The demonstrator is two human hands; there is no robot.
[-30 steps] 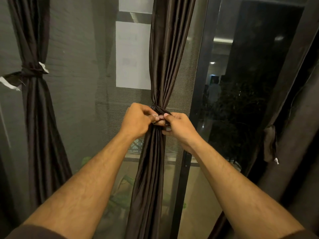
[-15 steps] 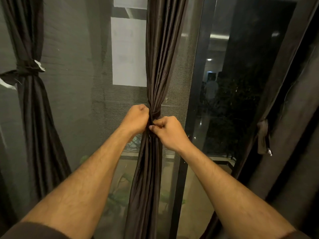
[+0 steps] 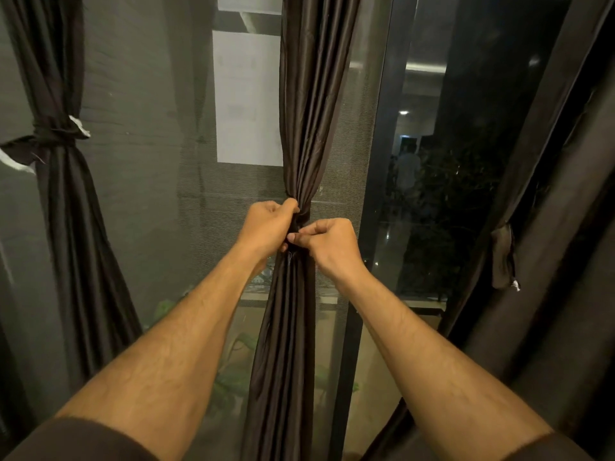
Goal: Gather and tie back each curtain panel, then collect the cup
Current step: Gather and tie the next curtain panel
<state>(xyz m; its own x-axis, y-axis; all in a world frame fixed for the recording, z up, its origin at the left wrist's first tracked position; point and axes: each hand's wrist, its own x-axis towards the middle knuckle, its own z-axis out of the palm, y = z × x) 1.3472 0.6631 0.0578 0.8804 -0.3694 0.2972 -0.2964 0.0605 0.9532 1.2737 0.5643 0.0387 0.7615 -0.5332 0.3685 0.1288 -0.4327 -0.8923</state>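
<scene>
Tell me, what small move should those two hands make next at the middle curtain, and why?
Probably pull the tie ends apart to snug the knot. The left hand and right hand both pinch at the waist of the gathered dark brown satin curtain panel, where its folds bunch tight; the knot itself is hidden behind the fingers.

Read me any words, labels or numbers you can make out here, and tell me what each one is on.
No text here can be read.
White panel behind the mesh screen: faint marks, too blurred to read.
White tag on the tied left curtain panel: no legible print.
Small white tag on the tie-back at the right: too small to read.
</scene>
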